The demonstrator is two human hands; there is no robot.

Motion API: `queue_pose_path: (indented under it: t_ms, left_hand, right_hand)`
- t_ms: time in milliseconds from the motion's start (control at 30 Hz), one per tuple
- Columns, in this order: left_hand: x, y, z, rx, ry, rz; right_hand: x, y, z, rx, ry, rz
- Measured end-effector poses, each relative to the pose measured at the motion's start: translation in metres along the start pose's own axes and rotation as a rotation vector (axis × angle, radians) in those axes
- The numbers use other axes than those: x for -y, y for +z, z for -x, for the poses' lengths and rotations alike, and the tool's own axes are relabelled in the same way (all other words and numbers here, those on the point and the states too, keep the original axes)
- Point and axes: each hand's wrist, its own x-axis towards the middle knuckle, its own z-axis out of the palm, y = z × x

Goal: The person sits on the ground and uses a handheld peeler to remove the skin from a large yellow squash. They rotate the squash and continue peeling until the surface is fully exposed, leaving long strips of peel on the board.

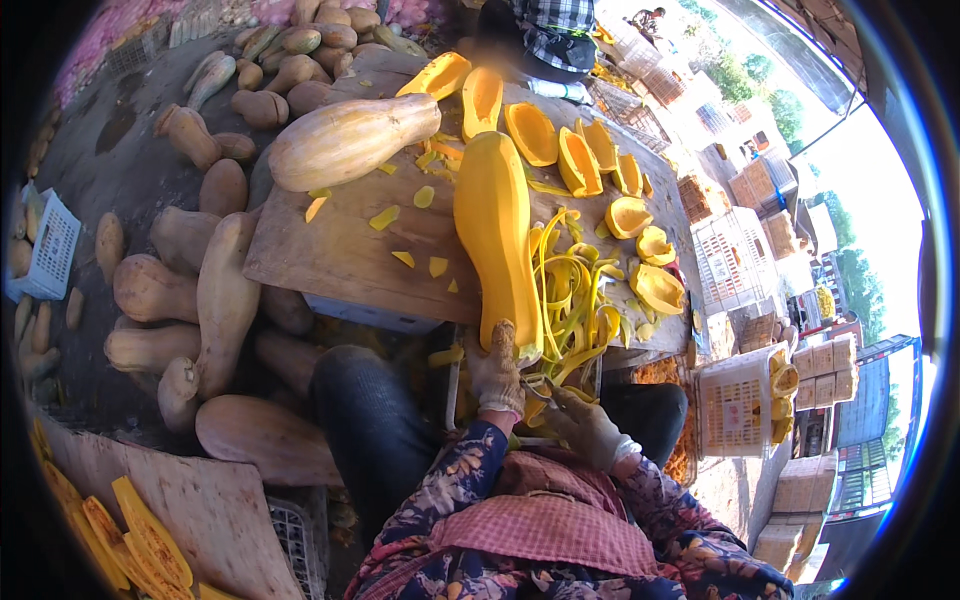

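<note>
In the head view my left hand (496, 375), in a soiled work glove, grips the near end of a long peeled pumpkin (491, 225), which lies lengthwise on a wooden board (352, 247). My gloved right hand (589, 427) is closed around a peeler-like metal tool (541, 391), just right of that end; the tool's exact kind is hard to tell. Long curled peel strips (574, 292) heap beside the pumpkin. Hollowed pumpkin pieces (531, 133) stand along the board's far and right sides. An unpeeled pumpkin (349, 142) lies across the board's left part.
Whole pumpkins (229, 300) crowd the ground at the left. A white plastic crate (739, 405) with cut pieces stands at the right, further crates beyond it. Another person (555, 37) is at the board's far end. Long cut slices (150, 532) lie at the lower left.
</note>
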Motion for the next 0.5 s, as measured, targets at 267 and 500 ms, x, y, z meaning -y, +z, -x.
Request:
queue_pose_path:
  t_ms: [267, 500]
  left_hand:
    - [0.015, 0.004, -0.009, -0.040, 0.057, -0.265]
    - [-0.001, 0.020, -0.004, -0.055, 0.339, -0.545]
  right_hand:
    - [-0.033, -0.006, -0.073, -0.350, 0.228, -0.560]
    - [-0.049, -0.006, -0.063, -0.355, 0.188, -0.726]
